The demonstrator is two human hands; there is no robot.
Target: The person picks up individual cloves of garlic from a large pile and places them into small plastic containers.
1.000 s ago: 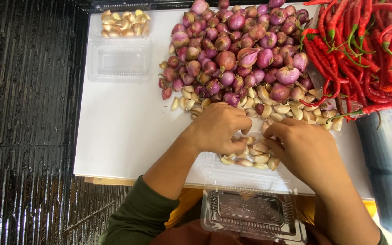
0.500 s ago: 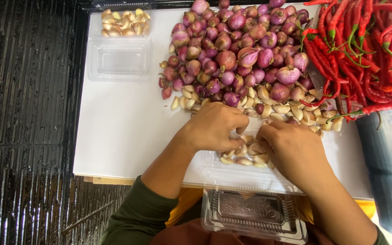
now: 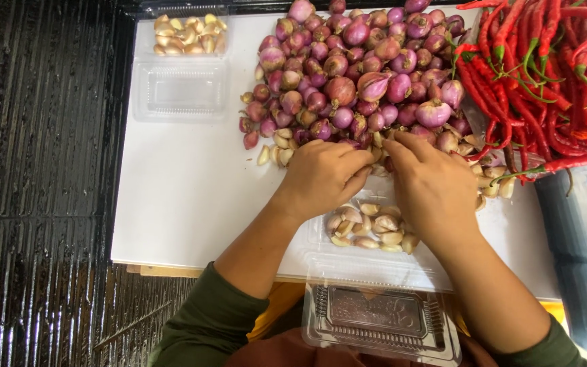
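Beneath both palms, a clear tray holds a partial layer of garlic cloves. Left hand and right hand curl their fingers, pressed together, into loose cloves beside the shallots; many remain unpacked.
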